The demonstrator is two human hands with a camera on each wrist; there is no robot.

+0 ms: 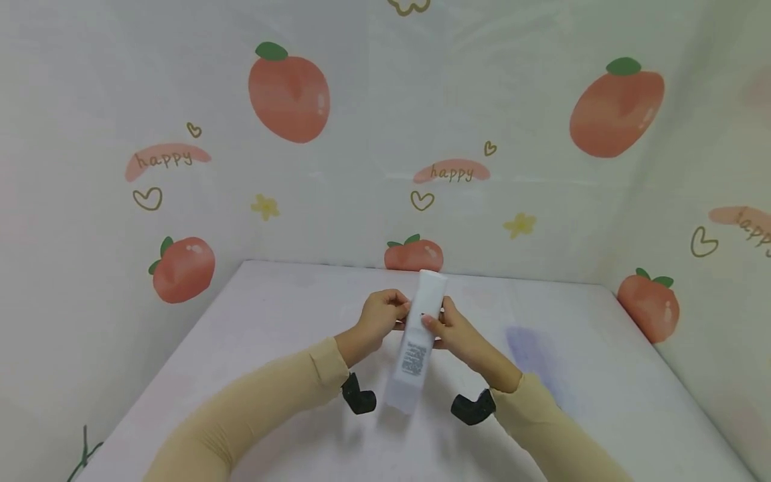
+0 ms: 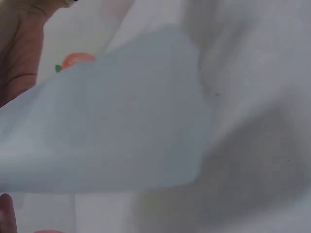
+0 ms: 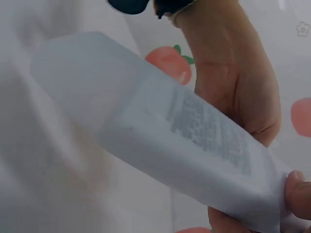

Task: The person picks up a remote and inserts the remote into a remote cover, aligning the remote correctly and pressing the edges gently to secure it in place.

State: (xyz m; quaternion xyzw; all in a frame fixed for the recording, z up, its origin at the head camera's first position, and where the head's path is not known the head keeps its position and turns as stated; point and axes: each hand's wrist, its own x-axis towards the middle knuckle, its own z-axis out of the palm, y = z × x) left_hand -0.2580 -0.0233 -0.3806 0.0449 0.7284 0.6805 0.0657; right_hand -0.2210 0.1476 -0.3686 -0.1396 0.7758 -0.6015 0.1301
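Observation:
A long white container [image 1: 415, 335] with a block of small grey print and a translucent cap-like lower end [image 3: 82, 77] is held tilted above the table, its upper end leaning away. My right hand [image 1: 460, 335] grips its right side, thumb across the front and fingers behind. On the opposite edge, near the upper half, my left hand [image 1: 378, 318] pinches with thumb and curled fingers. A plain, printless face of the container [image 2: 121, 116] fills much of the left wrist view. Its upper end is cut off in both wrist views.
Underneath lies a pale tabletop [image 1: 289, 308] with a purple smudge [image 1: 533, 351] on the right. Behind and beside it hangs a white sheet [image 1: 361, 201] printed with fruit. Black wrist cameras [image 1: 359, 395] hang below both cuffs, either side of the container.

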